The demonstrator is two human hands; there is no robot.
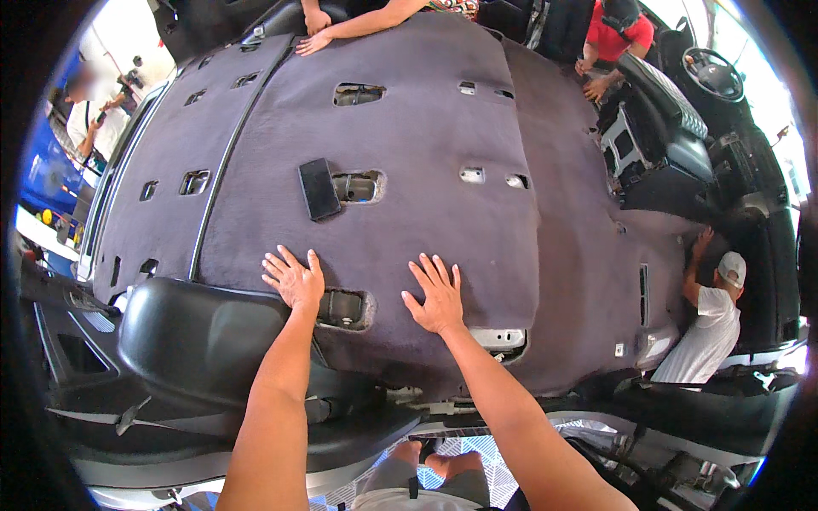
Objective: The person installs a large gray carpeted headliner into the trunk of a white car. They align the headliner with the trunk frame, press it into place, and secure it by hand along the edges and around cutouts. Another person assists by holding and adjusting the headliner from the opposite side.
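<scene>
- At your left, a black plastic trim panel (200, 328) bulges over the edge of the dark car floor carpet (443, 192), which spreads before you.
- Your left hand (292, 279) lies on it, fingers spread, gripping nothing, beside a cutout (342, 308).
- A black smartphone (319, 189) lies farther off.
- Your right hand (439, 294) rests palm-down on the carpet, fingers fanned, holding nothing.
- Far right, a co-worker (705, 332) in a pale cap reaches in.

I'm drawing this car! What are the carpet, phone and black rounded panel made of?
Carpet: probably fuzzy fabric; it looks dull and soft.
Phone: maybe glass on top, since it's dark, flat and smooth.
Panel: likely hard plastic, with a smooth curve and soft shine.
</scene>
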